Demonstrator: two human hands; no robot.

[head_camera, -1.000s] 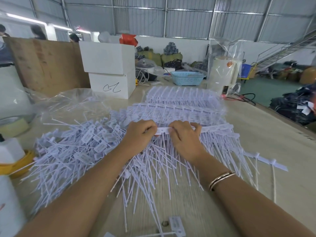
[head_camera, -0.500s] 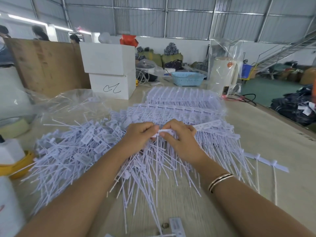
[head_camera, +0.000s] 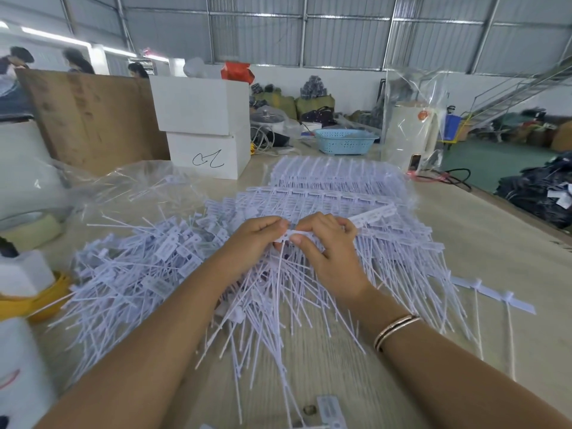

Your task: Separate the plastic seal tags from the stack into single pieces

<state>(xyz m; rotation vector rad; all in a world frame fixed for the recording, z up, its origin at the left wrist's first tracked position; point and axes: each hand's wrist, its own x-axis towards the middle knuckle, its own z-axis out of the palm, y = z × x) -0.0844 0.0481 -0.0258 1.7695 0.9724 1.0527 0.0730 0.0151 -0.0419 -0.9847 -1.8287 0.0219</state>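
A strip of joined white plastic seal tags [head_camera: 376, 213] runs from between my hands up to the right. My left hand [head_camera: 257, 239] pinches the tag at the strip's left end [head_camera: 289, 234], and my right hand [head_camera: 328, 243] grips the strip right beside it. The two hands touch over the stack of joined tag strips [head_camera: 334, 193] in the middle of the table. A heap of single loose tags [head_camera: 148, 267] spreads out to the left, their thin tails pointing toward me.
Two stacked white boxes [head_camera: 204, 128] and a brown board [head_camera: 93, 116] stand behind the heap. A blue basket [head_camera: 345, 140] and a bagged white appliance [head_camera: 411, 131] sit at the back. A short tag strip [head_camera: 495, 294] lies right; yellow tape rolls [head_camera: 34, 301] lie left.
My hands have drawn closer together at the strip's left end. The strip's free right end has tilted upward, off the stack.
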